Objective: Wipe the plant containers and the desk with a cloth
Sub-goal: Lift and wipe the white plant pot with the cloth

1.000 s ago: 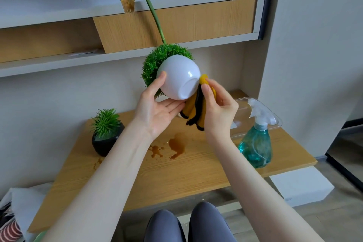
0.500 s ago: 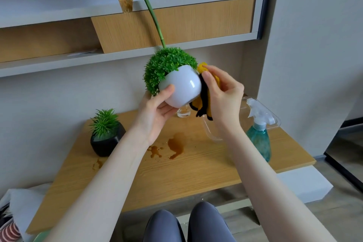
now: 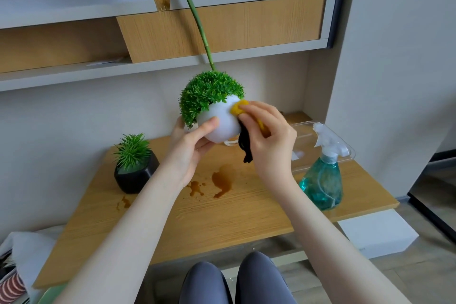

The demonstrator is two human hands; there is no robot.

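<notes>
Two pots in view. Far left, black pot with spiky plant stands upright on the table, beside brown spills. Left hand grips the white pot from below, held above the table, tilted, green top pointing up and left. Right hand pinches the yellow-black cloth against the pot's right side; cloth hangs downward. Far right, spray bottle upright, clear tray behind it.

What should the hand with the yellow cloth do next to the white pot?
Probably slide the cloth down the white pot. The right hand presses it near the rim while the left hand holds the pot up, so its lower side likely waits.
</notes>
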